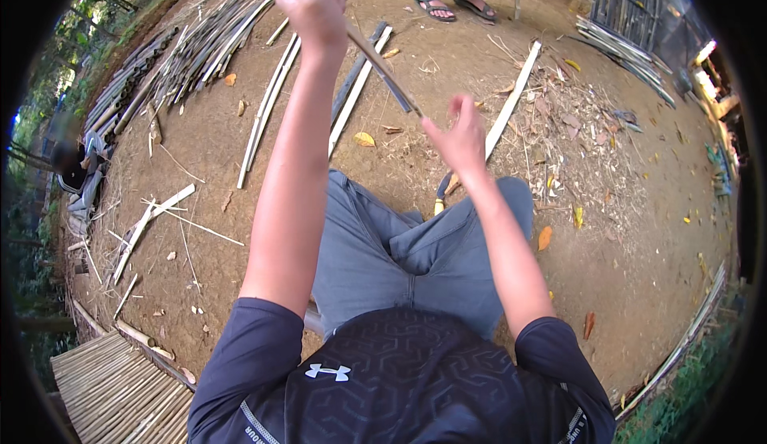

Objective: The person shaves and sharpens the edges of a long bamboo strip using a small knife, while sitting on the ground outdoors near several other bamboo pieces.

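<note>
I'm standing just off to one side, watching the seated worker. The L hand is reaching far out and up, fingers closing round a long thin stick near its upper end as seen from here. The R hand is hanging lower and nearer the body, thumb and fingers parting with a gap between — it's holding nothing that I can see. Its thumb is sitting right by the stick's lower tip; can't tell if it's touching.

The key relation, I'd judge: the stick's long axis is running on a slant btwn the hands, from upper L down to lower R, so the near end is pointing at the R thumb. R hand is the closer one to that tip, L is carrying the weight at the far end — so any R-hand grip is probably depending on lining up w/ that slant.

Below, on the dirt, a dark pole and a pale strip are lying side by side. Another pale strip is lying beyond the R hand, approx. leaning the opposite way to the stick. A yellow-handled tool is resting by the R thigh, partly hidden.
</note>
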Tool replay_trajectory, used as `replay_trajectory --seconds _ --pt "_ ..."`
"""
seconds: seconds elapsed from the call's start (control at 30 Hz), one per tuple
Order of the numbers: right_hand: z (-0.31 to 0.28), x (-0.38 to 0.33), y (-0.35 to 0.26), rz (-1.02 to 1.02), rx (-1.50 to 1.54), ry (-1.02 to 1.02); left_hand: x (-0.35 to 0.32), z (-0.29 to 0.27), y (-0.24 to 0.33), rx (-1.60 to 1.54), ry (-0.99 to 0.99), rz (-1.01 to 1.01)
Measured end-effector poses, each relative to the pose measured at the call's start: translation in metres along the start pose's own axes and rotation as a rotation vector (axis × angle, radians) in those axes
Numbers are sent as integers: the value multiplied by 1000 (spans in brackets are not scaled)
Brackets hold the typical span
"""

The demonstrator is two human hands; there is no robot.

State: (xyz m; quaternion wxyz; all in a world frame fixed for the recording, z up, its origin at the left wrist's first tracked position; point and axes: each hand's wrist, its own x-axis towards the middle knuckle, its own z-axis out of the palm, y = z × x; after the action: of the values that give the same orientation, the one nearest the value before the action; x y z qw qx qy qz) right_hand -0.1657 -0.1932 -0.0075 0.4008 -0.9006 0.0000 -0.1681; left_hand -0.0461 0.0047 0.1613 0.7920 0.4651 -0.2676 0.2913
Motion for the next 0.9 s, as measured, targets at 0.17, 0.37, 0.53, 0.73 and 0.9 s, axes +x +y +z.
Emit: replay_trajectory --seconds 0.17,0.37,0.53,0.73,0.9 --pt "-30 55 -45 -212 -25 153 -9 72 0 58 57 -130" --pt "-36 71 -47 -239 66 132 -12 104 7 314 -65 -248" --pt "-44 75 -50 -76 184 95 -25 60 -34 203 -130 93" --pt "-73 100 6 -84 156 166 -102 -107 -91 742 -280 -457" --pt "-75 101 56 -257 460 345 -188 -268 -128 935 -272 -799"
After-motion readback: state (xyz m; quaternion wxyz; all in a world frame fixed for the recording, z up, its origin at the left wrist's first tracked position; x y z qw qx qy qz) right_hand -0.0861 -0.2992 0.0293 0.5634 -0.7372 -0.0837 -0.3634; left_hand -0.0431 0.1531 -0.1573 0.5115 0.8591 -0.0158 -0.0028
